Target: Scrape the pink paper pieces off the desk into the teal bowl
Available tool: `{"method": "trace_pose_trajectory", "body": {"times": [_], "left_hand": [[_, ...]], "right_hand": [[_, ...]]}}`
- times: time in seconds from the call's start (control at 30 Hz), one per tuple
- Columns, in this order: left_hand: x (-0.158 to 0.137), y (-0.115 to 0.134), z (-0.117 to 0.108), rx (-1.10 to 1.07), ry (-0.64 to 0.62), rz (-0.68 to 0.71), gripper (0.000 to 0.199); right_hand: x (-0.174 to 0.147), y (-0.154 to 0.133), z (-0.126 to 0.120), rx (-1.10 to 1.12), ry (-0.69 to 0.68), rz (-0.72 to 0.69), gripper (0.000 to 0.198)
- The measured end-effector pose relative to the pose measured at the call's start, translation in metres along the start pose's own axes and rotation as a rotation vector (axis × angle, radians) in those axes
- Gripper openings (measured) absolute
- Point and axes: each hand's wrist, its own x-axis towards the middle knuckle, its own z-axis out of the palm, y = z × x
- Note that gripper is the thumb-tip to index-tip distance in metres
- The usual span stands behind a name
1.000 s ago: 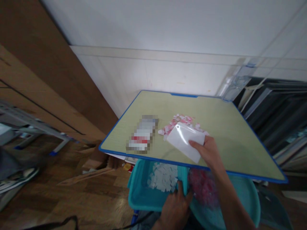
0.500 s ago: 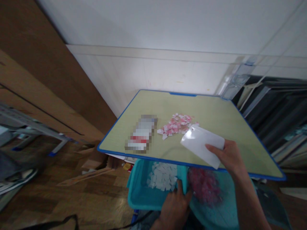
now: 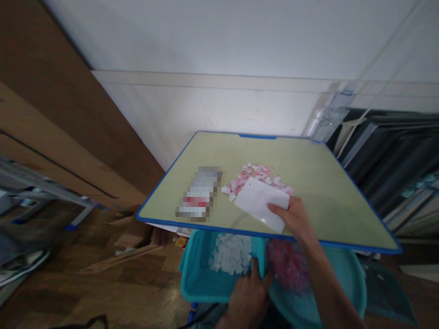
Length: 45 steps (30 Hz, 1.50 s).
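My right hand (image 3: 297,217) pinches a white card (image 3: 262,201) and holds it low over the table (image 3: 318,183). Its left corner covers part of a pile of small pink and white paper pieces (image 3: 252,173). Below the table's front edge, my left hand (image 3: 248,292) is closed over the near right corner of a teal bin (image 3: 192,285), index finger pointing inward and thumb toward the round basin. White pieces (image 3: 231,253) lie in that bin. Beside it, the round teal basin (image 3: 358,278) contains a blurred pink and red heap (image 3: 288,265).
A blurred-out flat object (image 3: 199,192) lies at the table's left. A clear bottle (image 3: 329,119) stands at the back right corner, near dark stacked panels (image 3: 391,141). Cardboard (image 3: 133,233) and a metal ladder-like frame (image 3: 44,189) are on the left.
My right hand has moved left with the white card, which now overlaps the near edge of the paper pile. My left hand remains at the bin's corner. The view shifted slightly.
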Motion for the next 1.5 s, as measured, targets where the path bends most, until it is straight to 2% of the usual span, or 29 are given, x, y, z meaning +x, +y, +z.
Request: {"method": "trace_pose_trajectory", "body": {"times": [0.1,0.4,0.5,0.6,0.67,0.77,0.9,1.17,1.3,1.4,1.5], "left_hand": [[0.0,0.0,-0.001,0.01,-0.009,0.005,0.054],[0.003,-0.001,-0.003,0.011,-0.053,0.001,0.053],[0.003,-0.001,-0.004,0.017,-0.044,-0.002,0.05],[0.002,0.0,-0.005,0.025,-0.034,-0.013,0.047],[0.002,0.0,-0.005,0.022,-0.032,-0.015,0.047],[0.001,0.001,-0.005,0.022,-0.037,-0.012,0.05],[0.001,0.0,-0.004,0.023,-0.032,-0.007,0.05],[0.0,0.0,-0.002,0.005,-0.05,-0.02,0.054],[0.0,0.0,-0.003,-0.012,-0.039,-0.006,0.055],[0.0,-0.001,-0.002,-0.014,-0.039,-0.005,0.051],[0.0,-0.001,-0.002,-0.011,-0.02,-0.014,0.049]], "right_hand": [[0.003,0.003,-0.005,-0.042,0.036,0.008,0.019],[-0.013,0.038,-0.071,-0.058,0.208,0.155,0.033],[-0.02,0.034,-0.085,-0.023,0.194,0.094,0.033],[-0.023,0.026,-0.1,-0.034,0.254,0.012,0.03],[-0.025,0.023,-0.111,-0.144,0.264,-0.016,0.026],[-0.024,0.022,-0.119,-0.316,0.174,-0.048,0.021],[-0.015,0.023,-0.105,-0.38,0.091,-0.091,0.025],[0.017,0.007,-0.059,-0.311,-0.049,-0.186,0.027],[0.029,-0.004,-0.043,-0.204,-0.208,-0.241,0.022],[0.037,-0.009,-0.032,-0.113,-0.341,-0.256,0.028],[0.045,-0.009,-0.021,-0.079,-0.418,-0.27,0.033]]}}
